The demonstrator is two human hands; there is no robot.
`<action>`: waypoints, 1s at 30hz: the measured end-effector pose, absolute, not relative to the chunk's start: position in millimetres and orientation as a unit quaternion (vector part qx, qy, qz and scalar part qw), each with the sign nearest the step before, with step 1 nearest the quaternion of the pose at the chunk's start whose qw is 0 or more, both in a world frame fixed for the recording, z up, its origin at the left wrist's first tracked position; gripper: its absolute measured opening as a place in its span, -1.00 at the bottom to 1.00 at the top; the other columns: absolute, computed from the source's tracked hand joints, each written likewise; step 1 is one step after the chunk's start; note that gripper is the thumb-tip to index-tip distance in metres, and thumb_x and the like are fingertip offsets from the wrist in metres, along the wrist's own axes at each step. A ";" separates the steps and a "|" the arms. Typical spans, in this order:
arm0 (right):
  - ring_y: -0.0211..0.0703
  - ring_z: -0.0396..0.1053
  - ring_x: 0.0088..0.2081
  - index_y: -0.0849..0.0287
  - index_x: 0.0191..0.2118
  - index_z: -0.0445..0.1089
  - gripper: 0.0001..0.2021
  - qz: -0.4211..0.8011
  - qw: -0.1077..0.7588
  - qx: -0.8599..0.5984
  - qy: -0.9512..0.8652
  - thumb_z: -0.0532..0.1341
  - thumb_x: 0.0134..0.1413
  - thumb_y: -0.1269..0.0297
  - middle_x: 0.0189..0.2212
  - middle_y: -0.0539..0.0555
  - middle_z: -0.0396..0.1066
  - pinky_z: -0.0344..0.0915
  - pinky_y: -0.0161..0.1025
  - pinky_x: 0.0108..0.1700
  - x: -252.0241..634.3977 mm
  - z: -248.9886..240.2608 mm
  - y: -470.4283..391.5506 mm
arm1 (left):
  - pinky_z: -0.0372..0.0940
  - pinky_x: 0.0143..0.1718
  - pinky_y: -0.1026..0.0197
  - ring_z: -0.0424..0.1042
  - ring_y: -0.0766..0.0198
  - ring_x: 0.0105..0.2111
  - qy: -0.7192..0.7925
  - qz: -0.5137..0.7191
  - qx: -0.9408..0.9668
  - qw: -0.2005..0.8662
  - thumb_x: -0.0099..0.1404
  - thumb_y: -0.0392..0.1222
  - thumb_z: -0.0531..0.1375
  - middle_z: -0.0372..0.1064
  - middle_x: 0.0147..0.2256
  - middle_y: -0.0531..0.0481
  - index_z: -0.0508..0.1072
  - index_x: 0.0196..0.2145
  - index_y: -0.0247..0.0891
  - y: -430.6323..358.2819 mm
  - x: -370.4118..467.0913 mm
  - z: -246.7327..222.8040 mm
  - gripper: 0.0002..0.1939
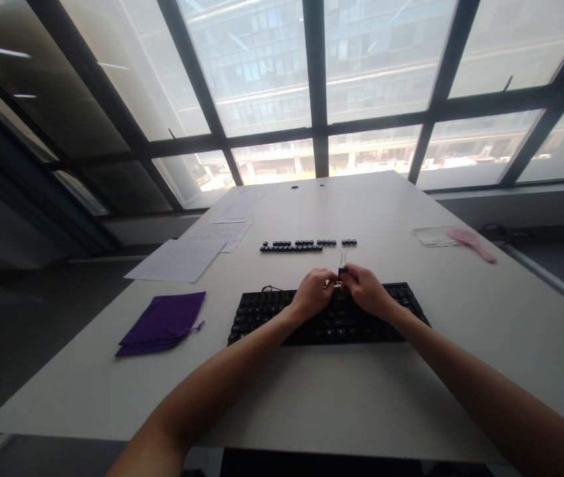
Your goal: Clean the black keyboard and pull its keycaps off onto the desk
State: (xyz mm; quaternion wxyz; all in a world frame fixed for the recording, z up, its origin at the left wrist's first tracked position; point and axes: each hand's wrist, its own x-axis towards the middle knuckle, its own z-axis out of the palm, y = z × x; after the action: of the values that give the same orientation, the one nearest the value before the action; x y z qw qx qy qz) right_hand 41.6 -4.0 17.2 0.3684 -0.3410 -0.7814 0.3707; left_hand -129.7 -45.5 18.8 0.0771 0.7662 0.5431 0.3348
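Note:
In the head view, a black keyboard (312, 334) lies on the white table in front of me, partly covered by my hands. My right hand (365, 286) is closed in a pinch on a wire keycap puller (342, 272), a small black block with two thin wires pointing away from me. Beside it, my left hand (314, 289) has its fingers curled together, tips close to the block; what they pinch is too small to make out. Beyond the keyboard, loose black keycaps (292, 248) sit in two broken rows.
A purple drawstring pouch (163, 323) lies left of the keyboard, with sheets of paper (179, 260) farther back. To the right are a pink hairbrush-shaped object (470, 244) and a flat clear packet (431, 237). Windows (267, 66) stand behind the table's far edge.

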 end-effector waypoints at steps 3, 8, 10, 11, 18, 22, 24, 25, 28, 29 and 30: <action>-0.17 0.32 -0.42 0.14 -0.41 0.30 -0.79 0.357 0.349 -0.327 -0.803 0.08 0.26 0.28 -0.50 -0.02 0.40 0.17 -0.25 -0.31 48.8 17.0 -5.2 | 0.29 -0.13 0.20 0.43 0.21 -0.27 0.541 0.335 0.766 0.089 0.27 -0.44 0.16 0.52 -0.33 -0.04 0.57 -0.31 -0.26 -47.2 -128.4 20.0 -0.80; -0.17 0.29 -0.40 0.14 -0.39 0.30 -0.80 0.303 0.356 -0.312 -0.827 0.10 0.29 0.26 -0.46 0.00 0.39 0.17 -0.25 -0.30 55.8 13.6 -14.3 | 0.30 -0.16 0.20 0.43 0.20 -0.27 0.539 0.329 0.769 0.097 0.25 -0.42 0.17 0.51 -0.33 -0.05 0.57 -0.31 -0.26 -48.9 -128.5 19.1 -0.81; -0.16 0.29 -0.38 0.14 -0.38 0.31 -0.80 0.268 0.356 -0.286 -0.849 0.10 0.30 0.28 -0.42 0.03 0.39 0.18 -0.25 -0.28 57.7 13.1 -18.8 | 0.29 -0.19 0.22 0.42 0.21 -0.29 0.532 0.333 0.772 0.103 0.25 -0.41 0.16 0.50 -0.32 -0.05 0.56 -0.31 -0.26 -49.6 -129.0 18.4 -0.82; -0.16 0.29 -0.36 0.14 -0.37 0.33 -0.80 0.252 0.352 -0.273 -0.859 0.10 0.31 0.29 -0.40 0.04 0.39 0.18 -0.25 -0.27 58.7 13.3 -20.9 | 0.29 -0.22 0.23 0.42 0.22 -0.30 0.527 0.334 0.774 0.108 0.25 -0.40 0.16 0.49 -0.32 -0.04 0.56 -0.31 -0.26 -50.1 -129.2 18.4 -0.82; -0.14 0.32 -0.36 0.14 -0.34 0.40 -0.82 0.264 0.361 -0.274 -0.851 0.09 0.27 0.33 -0.39 0.06 0.43 0.21 -0.25 -0.26 63.7 14.6 -22.8 | 0.29 -0.22 0.23 0.40 0.23 -0.30 0.494 0.325 0.798 0.117 0.21 -0.43 0.14 0.45 -0.33 -0.05 0.55 -0.32 -0.27 -57.2 -127.8 22.8 -0.80; -0.15 0.33 -0.38 0.16 -0.35 0.41 -0.83 0.343 0.382 -0.323 -0.795 0.11 0.21 0.33 -0.45 0.01 0.44 0.23 -0.26 -0.28 65.7 14.2 -16.6 | 0.31 -0.14 0.18 0.41 0.18 -0.23 0.473 0.294 0.821 0.125 0.22 -0.38 0.16 0.45 -0.29 -0.07 0.56 -0.26 -0.23 -60.6 -126.1 25.7 -0.80; -0.16 0.32 -0.39 0.17 -0.35 0.42 -0.83 0.348 0.376 -0.319 -0.797 0.11 0.20 0.32 -0.46 0.00 0.44 0.23 -0.26 -0.29 66.3 14.5 -15.0 | 0.31 -0.12 0.18 0.41 0.18 -0.22 0.470 0.289 0.824 0.129 0.24 -0.36 0.16 0.45 -0.29 -0.07 0.56 -0.25 -0.23 -60.9 -125.6 26.7 -0.81; -0.16 0.33 -0.38 0.17 -0.35 0.43 -0.83 0.344 0.370 -0.310 -0.805 0.11 0.20 0.32 -0.44 0.01 0.45 0.23 -0.26 -0.27 66.5 14.8 -14.7 | 0.32 -0.13 0.18 0.41 0.18 -0.23 0.469 0.287 0.825 0.130 0.24 -0.35 0.16 0.44 -0.30 -0.07 0.55 -0.26 -0.24 -60.8 -125.6 27.0 -0.82; -0.12 0.37 -0.31 0.16 -0.33 0.46 -0.82 0.323 0.357 -0.285 -0.829 0.12 0.22 0.31 -0.37 0.05 0.49 0.25 -0.23 -0.20 67.3 16.7 -14.9 | 0.31 -0.14 0.20 0.40 0.20 -0.24 0.473 0.288 0.823 0.131 0.24 -0.36 0.15 0.43 -0.32 -0.07 0.54 -0.30 -0.25 -60.2 -126.0 26.8 -0.84; -0.11 0.39 -0.30 0.16 -0.33 0.47 -0.82 0.318 0.353 -0.280 -0.834 0.12 0.22 0.31 -0.36 0.06 0.50 0.26 -0.22 -0.18 67.8 17.5 -14.7 | 0.31 -0.14 0.20 0.40 0.20 -0.24 0.473 0.289 0.822 0.131 0.24 -0.37 0.14 0.43 -0.31 -0.07 0.53 -0.30 -0.25 -60.0 -126.2 26.3 -0.83; -0.10 0.40 -0.28 0.16 -0.32 0.48 -0.81 0.317 0.350 -0.275 -0.837 0.12 0.23 0.31 -0.35 0.06 0.51 0.26 -0.21 -0.16 68.5 18.2 -14.3 | 0.31 -0.14 0.20 0.40 0.20 -0.24 0.473 0.290 0.822 0.132 0.24 -0.38 0.14 0.43 -0.30 -0.07 0.53 -0.29 -0.25 -59.9 -126.5 25.8 -0.82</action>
State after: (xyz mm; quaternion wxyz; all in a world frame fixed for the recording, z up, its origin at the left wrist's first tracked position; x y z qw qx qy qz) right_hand 68.5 -14.3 18.2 0.3501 -0.2754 -0.8374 0.3168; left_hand -126.5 -59.9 25.8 0.1322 0.8216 0.4728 0.2898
